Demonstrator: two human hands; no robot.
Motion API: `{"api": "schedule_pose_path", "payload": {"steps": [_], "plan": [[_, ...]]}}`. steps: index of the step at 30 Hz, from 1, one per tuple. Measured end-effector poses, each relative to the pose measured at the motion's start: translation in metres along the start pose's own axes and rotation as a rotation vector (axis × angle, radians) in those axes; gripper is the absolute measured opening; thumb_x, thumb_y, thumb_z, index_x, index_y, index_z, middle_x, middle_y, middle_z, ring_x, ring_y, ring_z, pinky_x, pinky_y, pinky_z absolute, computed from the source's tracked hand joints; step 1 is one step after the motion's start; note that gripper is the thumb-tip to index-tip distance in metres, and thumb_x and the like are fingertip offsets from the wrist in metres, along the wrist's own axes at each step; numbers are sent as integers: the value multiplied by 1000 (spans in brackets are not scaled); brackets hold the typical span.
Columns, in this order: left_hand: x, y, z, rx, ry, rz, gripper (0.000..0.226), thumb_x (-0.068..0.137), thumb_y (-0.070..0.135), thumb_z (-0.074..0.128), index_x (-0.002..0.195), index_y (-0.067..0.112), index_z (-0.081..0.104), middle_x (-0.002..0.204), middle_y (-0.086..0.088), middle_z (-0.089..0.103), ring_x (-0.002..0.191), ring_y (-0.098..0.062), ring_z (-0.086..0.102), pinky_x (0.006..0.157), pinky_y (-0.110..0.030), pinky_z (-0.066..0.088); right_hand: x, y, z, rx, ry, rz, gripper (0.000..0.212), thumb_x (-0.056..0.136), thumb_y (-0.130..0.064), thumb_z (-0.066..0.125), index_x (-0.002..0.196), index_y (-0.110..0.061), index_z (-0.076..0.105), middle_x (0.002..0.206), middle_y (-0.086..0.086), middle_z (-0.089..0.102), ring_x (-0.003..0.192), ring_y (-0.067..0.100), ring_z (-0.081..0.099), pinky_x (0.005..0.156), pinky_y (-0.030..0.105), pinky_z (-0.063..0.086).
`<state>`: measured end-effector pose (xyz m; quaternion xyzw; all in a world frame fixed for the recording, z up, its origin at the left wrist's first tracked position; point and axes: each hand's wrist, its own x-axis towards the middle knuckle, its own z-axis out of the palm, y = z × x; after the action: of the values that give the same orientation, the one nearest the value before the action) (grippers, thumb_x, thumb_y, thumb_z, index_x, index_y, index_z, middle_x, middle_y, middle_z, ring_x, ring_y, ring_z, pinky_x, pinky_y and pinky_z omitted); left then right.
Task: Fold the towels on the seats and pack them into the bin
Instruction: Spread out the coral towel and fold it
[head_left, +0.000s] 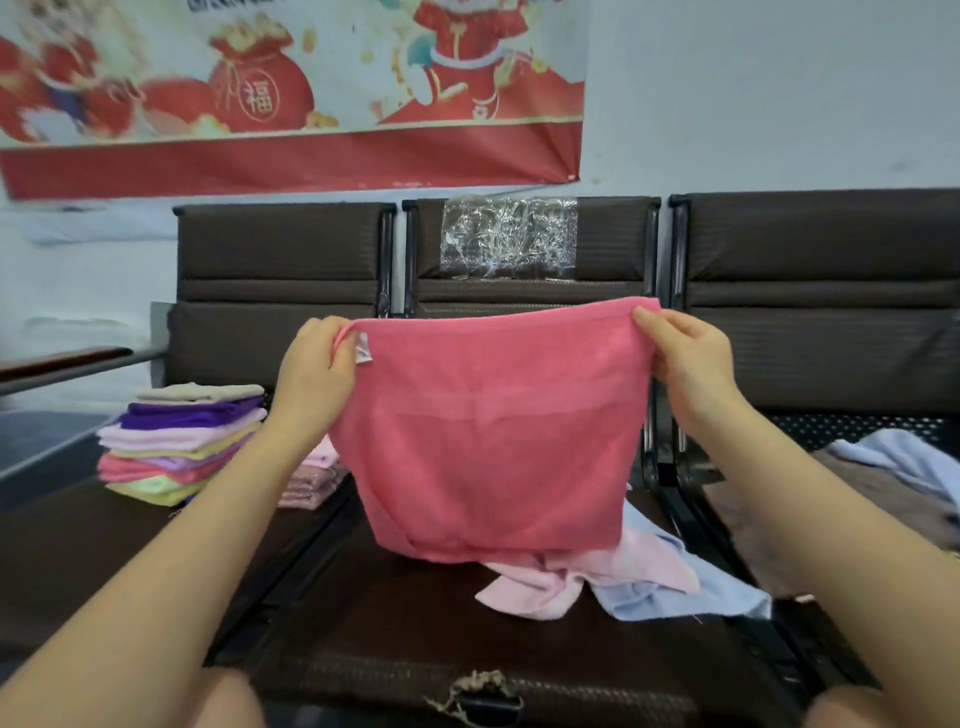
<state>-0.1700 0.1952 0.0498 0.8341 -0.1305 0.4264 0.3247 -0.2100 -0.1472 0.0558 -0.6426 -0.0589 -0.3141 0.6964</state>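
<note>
Both forearms enter from the lower corners of the frame and converge toward mid-frame, bare to the wrist. The left hand (311, 358) sits left of centre, back of the hand toward the camera, fingers curled and pinching the upper left corner of the pink towel (493, 441). The right hand (685, 358) sits right of centre at the same height, thumb on the near side, pinching the upper right corner. Both wrists are raised and well apart.

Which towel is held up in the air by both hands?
The coral-pink towel: the left hand and right hand pinch its top corners. The pale pink towel and light blue towel lie crumpled on the seat.
</note>
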Motion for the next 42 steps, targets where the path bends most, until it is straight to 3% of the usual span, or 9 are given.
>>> {"api": "schedule_pose_path", "payload": {"steps": [6,12,16,19,23,26,29,38,42], "plan": [[7,44,-45,-168,163,59,21,95,8,46,103,2,64,95,-15,59,91,-22,53,73,-23,32,-18,-57,0,230,12,-5,21,88,-15,66,67,-14,70,59,-7,62,56,5,53,53,19,44],[5,56,-61,-362,155,-58,20,92,13,59,109,13,70,102,2,66,95,-6,57,76,-3,40,-19,-61,-8,308,50,168,7,85,-15,69,80,-10,68,68,-1,66,60,10,61,61,24,52],[0,38,-37,-276,-90,-146,22,91,11,61,110,11,71,103,2,66,98,-11,57,81,-20,39,-9,-19,-16,216,80,323,12,83,-18,71,90,-8,69,83,5,68,68,15,62,64,27,52],[-15,11,-5,-186,-387,-195,23,93,9,58,112,9,70,104,-3,67,97,-12,56,74,-19,39,-7,27,-22,-42,137,413,9,83,-18,72,82,-11,67,77,4,64,61,14,55,51,22,43],[-39,-28,36,-1,-691,-57,28,94,1,51,117,5,66,104,-6,65,99,-13,53,76,-15,31,-4,84,-31,-451,50,445,17,75,-21,78,66,-10,68,67,7,61,63,21,54,60,29,45],[-41,-52,63,-5,-755,-93,28,94,4,51,115,11,68,98,7,61,100,-10,55,78,-15,33,6,104,-31,-498,34,542,20,80,-14,75,67,-9,62,62,7,52,50,17,48,45,21,37],[-34,-75,93,32,-694,-165,17,92,11,56,94,10,72,92,-1,69,92,-18,62,68,-20,37,21,123,-26,-390,48,597,21,85,-2,69,67,-4,56,62,10,55,32,9,53,31,14,37],[-34,-106,184,168,-541,-328,22,89,31,62,95,12,71,100,-10,69,97,-30,62,79,-34,45,53,202,-23,-514,66,589,23,88,-6,64,66,-9,58,66,11,61,46,12,61,56,25,55],[-47,-124,208,75,-702,-643,34,90,34,61,105,4,67,101,-14,66,97,-32,62,73,-31,45,47,232,-35,-714,-81,640,27,89,-16,61,64,-18,51,68,3,49,72,21,53,70,35,51]]}}
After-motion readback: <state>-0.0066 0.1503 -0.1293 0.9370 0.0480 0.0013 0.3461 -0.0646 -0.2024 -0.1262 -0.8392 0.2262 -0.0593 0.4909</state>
